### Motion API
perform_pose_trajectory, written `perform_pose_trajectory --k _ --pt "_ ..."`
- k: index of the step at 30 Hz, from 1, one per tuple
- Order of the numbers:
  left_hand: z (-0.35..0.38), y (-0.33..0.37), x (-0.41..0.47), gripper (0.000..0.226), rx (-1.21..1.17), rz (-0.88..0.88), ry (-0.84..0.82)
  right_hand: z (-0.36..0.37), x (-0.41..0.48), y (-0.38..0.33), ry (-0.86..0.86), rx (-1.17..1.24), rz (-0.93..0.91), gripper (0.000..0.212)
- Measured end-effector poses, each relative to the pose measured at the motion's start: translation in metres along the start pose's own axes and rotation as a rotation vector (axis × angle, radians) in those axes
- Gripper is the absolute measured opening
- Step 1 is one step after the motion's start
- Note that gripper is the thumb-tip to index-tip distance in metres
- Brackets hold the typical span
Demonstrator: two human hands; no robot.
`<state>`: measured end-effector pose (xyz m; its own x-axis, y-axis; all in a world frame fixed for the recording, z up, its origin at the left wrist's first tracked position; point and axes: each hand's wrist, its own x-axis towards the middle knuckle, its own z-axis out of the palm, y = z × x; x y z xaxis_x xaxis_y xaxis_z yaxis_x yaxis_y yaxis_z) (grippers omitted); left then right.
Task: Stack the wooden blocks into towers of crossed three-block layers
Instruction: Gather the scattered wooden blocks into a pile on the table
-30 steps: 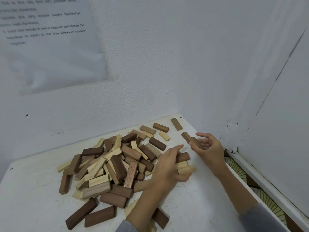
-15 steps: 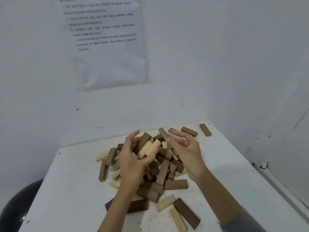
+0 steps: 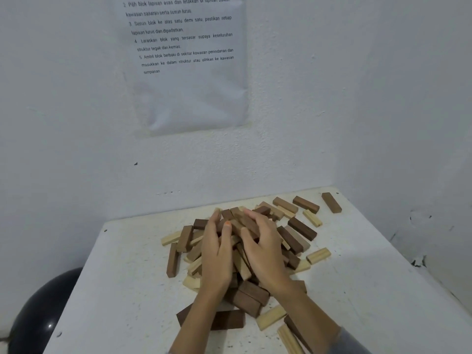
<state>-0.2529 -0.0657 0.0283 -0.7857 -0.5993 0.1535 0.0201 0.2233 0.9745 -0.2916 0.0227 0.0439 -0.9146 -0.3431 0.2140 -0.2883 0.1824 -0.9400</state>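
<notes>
- White table [image 3: 127, 277] carries the block pile [image 3: 293, 238].
- Left hand [image 3: 217, 254], lifted before, now presses it with straight fingers.
- Right hand [image 3: 264, 251] curls round brown blocks [image 3: 246, 224].

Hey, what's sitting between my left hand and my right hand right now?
In the head view, a bunch of dark brown blocks lies between the left hand and right hand, atop the pile.

Pile [image 3: 291, 238] ctr hidden; notice [image 3: 189, 80] top cropped.
</notes>
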Motion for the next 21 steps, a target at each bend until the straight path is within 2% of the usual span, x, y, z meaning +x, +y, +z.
perform_pose_trajectory --k 5,9,14,17,21 --pt "-0.002 0.007 0.006 0.037 0.071 0.057 0.040 -0.010 0.006 0.001 0.006 0.013 -0.021 0.035" --pt "0.001 0.014 0.019 0.034 0.154 0.159 -0.025 -0.033 0.022 0.008 0.047 -0.018 -0.030 0.034" --pt "0.026 0.028 0.056 0.037 0.388 0.363 -0.300 -0.084 0.052 0.042 0.187 -0.088 0.004 0.037" --pt "0.051 0.037 0.084 0.038 0.537 0.450 -0.461 -0.119 0.071 0.070 0.221 -0.263 0.041 0.042" --pt "0.088 0.036 0.116 0.041 0.743 0.419 -0.693 -0.153 0.092 0.105 0.038 -0.573 0.194 0.072"
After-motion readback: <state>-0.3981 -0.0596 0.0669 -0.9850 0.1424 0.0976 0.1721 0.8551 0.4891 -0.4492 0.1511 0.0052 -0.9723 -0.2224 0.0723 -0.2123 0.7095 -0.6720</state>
